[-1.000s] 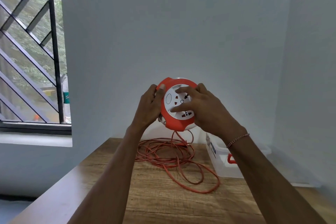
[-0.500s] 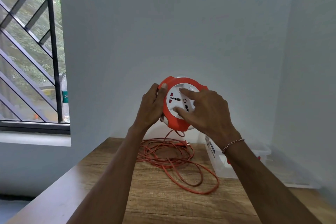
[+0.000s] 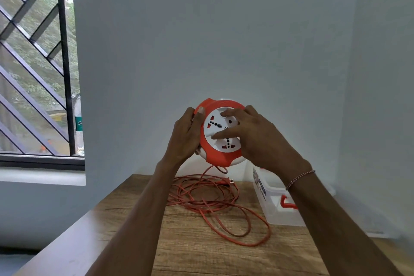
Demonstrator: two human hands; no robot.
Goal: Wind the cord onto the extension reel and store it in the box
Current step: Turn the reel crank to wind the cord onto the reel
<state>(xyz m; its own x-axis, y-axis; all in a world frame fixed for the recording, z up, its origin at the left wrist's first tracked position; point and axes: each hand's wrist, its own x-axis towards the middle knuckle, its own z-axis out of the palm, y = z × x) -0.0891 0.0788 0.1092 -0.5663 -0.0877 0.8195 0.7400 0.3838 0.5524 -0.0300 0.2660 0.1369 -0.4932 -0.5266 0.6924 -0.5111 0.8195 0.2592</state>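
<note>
My left hand (image 3: pixel 183 134) grips the round orange-and-white plastic reel (image 3: pixel 220 133); my right hand (image 3: pixel 257 139) presses spread fingers on its socket face. Thin orange cord (image 3: pixel 215 204) loops on the wood-grain desk (image 3: pixel 201 251).

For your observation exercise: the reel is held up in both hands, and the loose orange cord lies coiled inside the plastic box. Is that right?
Not quite. The head view shows the cord lying on the wooden table, beside the box, not inside. Both hands do hold the reel up.
</note>
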